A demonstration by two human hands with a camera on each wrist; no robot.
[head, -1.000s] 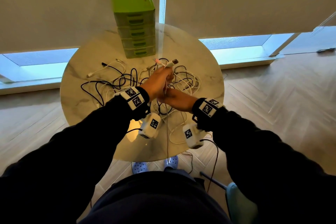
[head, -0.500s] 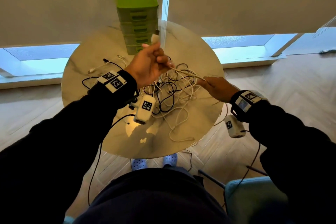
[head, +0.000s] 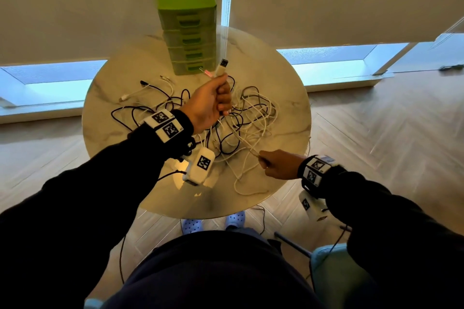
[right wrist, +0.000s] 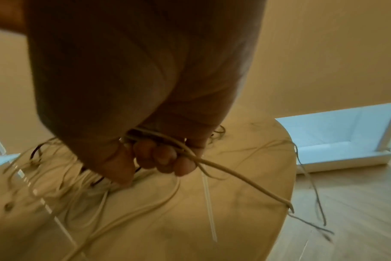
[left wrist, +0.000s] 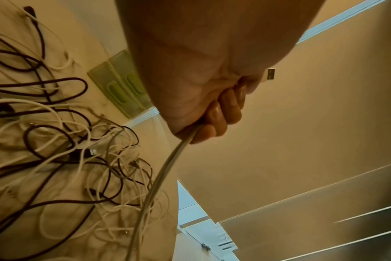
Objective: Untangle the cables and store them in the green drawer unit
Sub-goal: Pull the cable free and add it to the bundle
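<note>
A tangle of black and white cables (head: 241,123) lies on the round marble table (head: 283,88). My left hand (head: 213,103) is raised above the pile and grips a white cable (left wrist: 165,169) near its USB plug (head: 222,65), which sticks up from the fist. The same cable runs down and to the right to my right hand (head: 273,163), near the table's front right edge, whose fingers (right wrist: 165,159) curl round the white cable (right wrist: 234,178). The green drawer unit (head: 188,20) stands at the table's far edge with all its drawers closed.
Loose cable ends (head: 140,93) reach toward the table's left side. A white loop (head: 248,183) lies near the front edge. A blue chair (head: 334,273) is at my lower right. Wood floor (head: 389,133) surrounds the table.
My hands, joined over the pile a second ago, have drawn apart: the left stays high with the plug end, the right has slid down along the white cable toward the front right edge.
</note>
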